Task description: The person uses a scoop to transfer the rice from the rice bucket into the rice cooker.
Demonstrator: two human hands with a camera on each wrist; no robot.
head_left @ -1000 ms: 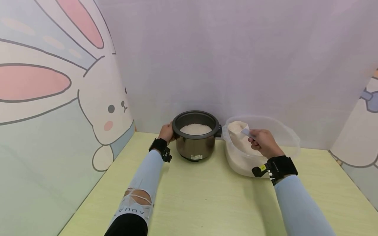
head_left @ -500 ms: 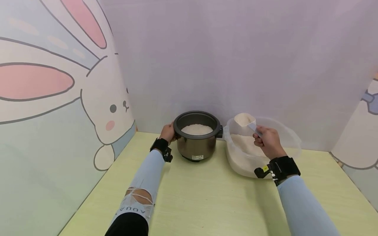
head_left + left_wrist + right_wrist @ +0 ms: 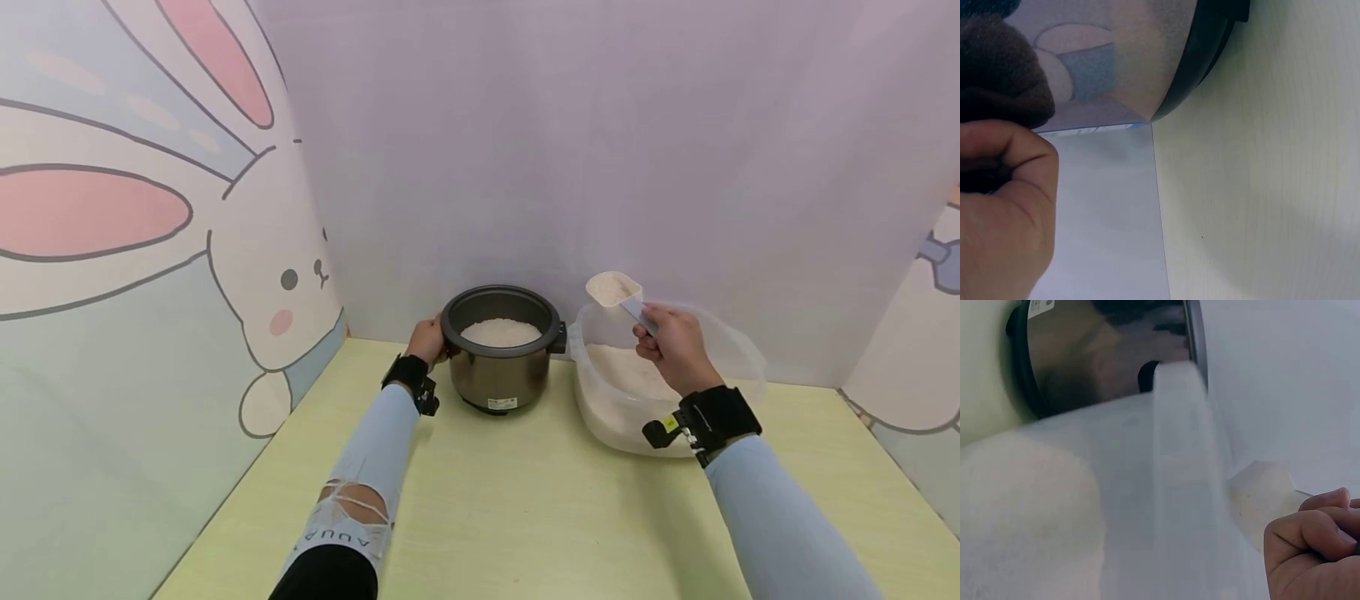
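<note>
A brown rice cooker without a lid stands at the back of the table, with white rice in its dark pot. My left hand grips its left side handle; in the left wrist view the thumb and finger curl at the dark handle. My right hand pinches the handle of a white measuring scoop filled with rice. The scoop is raised over the left back rim of a clear plastic bin that holds more rice. In the right wrist view the bin wall partly covers the scoop.
The bin stands just right of the cooker on the pale yellow table. A lilac curtain hangs close behind both. A panel with a cartoon rabbit borders the left side, and another printed panel the right.
My right hand has lifted the rice-filled scoop out of the bin, and over the last half second raised it further and slightly left. My left hand stays at the cooker.
</note>
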